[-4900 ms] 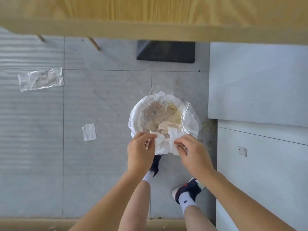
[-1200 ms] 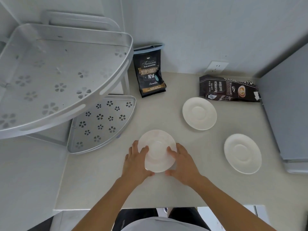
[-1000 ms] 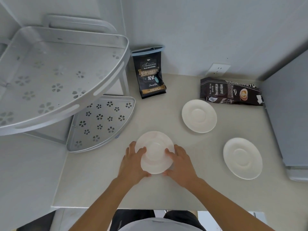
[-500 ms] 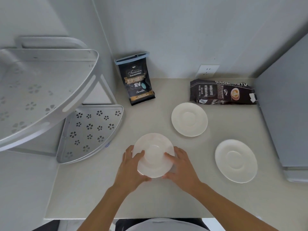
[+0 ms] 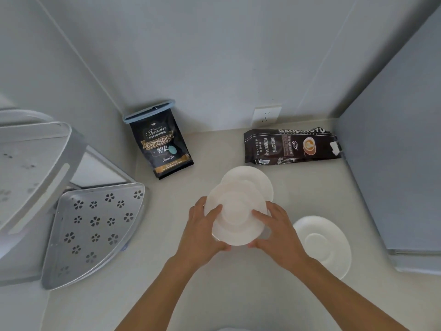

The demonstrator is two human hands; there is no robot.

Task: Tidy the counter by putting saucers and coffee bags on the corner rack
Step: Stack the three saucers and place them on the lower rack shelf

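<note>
You clamp one white saucer (image 5: pixel 235 213) between your left hand (image 5: pixel 205 231) and right hand (image 5: pixel 278 231), face up, lifted and partly overlapping a second saucer (image 5: pixel 253 179). Nothing sits on the corner rack (image 5: pixel 95 225) yet: three saucers and both coffee bags remain. The upright bag (image 5: pixel 161 142) stands tall; the other bag (image 5: pixel 291 145) lies lengthwise left to right.

You see three saucers: the held one (image 5: pixel 235 212) looks like smooth white glazed ceramic with a soft sheen. The corner rack (image 5: pixel 95 225) reads as matt grey metal, punched with flower holes. Both coffee bags (image 5: pixel 161 145) (image 5: pixel 291 146) look like glossy dark foil. The counter (image 5: pixel 167 271) is smooth, matt beige.
</note>
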